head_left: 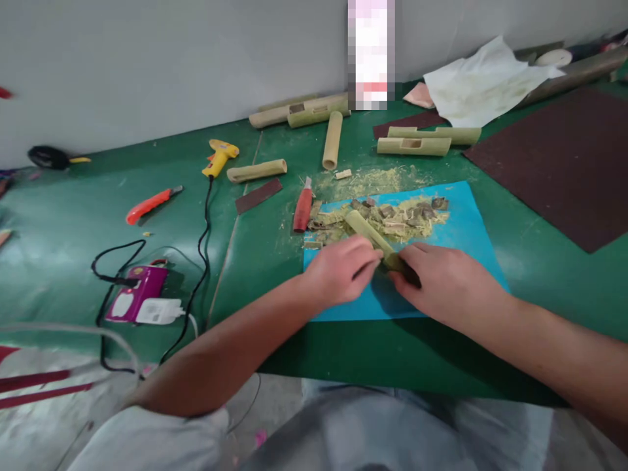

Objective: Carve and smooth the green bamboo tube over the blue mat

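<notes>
Over the blue sheet [338,307], my right hand [439,278] is closed around the near end of a green bamboo tube [367,229], which slants away to the upper left. My left hand [343,267] sits beside the tube with its fingers pinched together; what lies between the fingertips is too small to make out. Beyond both hands, bamboo shavings and chips [392,219] are heaped on the sheet. A red-handled cutting knife [303,208] lies at the left edge of this heap, blade pointing away.
Several bamboo tubes [332,140] lie farther back on the green table [275,261]. To the left are a yellow glue gun [219,157], an orange utility knife [153,204] and a purple power strip [142,291] with cables. A dark brown sheet [559,163] and white paper [485,82] lie right.
</notes>
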Demonstrator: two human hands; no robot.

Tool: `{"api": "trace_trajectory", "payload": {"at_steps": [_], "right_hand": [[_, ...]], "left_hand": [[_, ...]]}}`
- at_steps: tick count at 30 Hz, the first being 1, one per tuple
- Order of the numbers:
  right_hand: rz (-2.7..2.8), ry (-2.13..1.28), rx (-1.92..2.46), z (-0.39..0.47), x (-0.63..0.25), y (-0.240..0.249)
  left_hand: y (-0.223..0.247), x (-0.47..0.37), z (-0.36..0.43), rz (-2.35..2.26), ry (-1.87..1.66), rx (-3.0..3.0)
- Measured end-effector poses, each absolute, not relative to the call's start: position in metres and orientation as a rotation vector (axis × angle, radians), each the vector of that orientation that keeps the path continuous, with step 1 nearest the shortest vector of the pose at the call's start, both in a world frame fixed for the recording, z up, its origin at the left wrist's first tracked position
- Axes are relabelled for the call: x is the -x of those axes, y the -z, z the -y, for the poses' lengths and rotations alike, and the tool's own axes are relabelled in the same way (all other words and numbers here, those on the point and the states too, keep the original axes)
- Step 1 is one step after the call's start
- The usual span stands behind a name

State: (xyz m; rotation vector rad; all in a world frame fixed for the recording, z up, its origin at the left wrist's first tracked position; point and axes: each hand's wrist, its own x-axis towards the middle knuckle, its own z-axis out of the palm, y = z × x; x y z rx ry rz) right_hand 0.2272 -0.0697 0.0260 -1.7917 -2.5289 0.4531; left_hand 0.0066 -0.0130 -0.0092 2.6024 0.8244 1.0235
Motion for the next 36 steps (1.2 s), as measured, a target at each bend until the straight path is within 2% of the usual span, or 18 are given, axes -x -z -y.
{"api": "trace_trajectory", "payload": {"at_steps": [4, 8, 11, 15, 19, 23, 28, 31, 36], "right_hand": [[2.52, -0.4, 1.774, 0.071, -0.227, -0.025], [2.532, -0.351, 1.72, 0.073, -0.227, -0.024], [2.518, -0.31, 1.736, 0.075, -0.226, -0.024], [2.543, -0.345, 1.774, 0.075, -0.224, -0.026], [2.537, -0.368, 1.82, 0.074, -0.223, -0.028], [2.568, -0.422, 1.8, 0.074, -0.222, -0.03], [2.535, -0.418, 1.856, 0.075, -0.222, -0.03], [2.547, -0.452, 1.837, 0.075, -0.222, -0.031], [2.533, -0.41, 1.84, 0.074, -0.222, -0.032]], "left_hand": [[0.013, -0.006, 0.007, -0.969, -1.195, -2.541], [0.012, -0.007, 0.003, -0.873, -1.138, -2.564], [0.01, -0.008, 0.003, -0.998, -1.173, -2.538], [0.008, -0.01, 0.008, -0.887, -1.038, -2.562], [0.008, -0.013, 0.014, -0.982, -1.089, -2.547], [0.005, -0.017, 0.023, -0.843, -0.84, -2.611], [0.002, -0.018, 0.026, -1.004, -0.941, -2.58], [0.003, -0.017, 0.025, -0.861, -0.779, -2.623], [0.005, -0.01, 0.016, -1.011, -1.058, -2.564]]}}
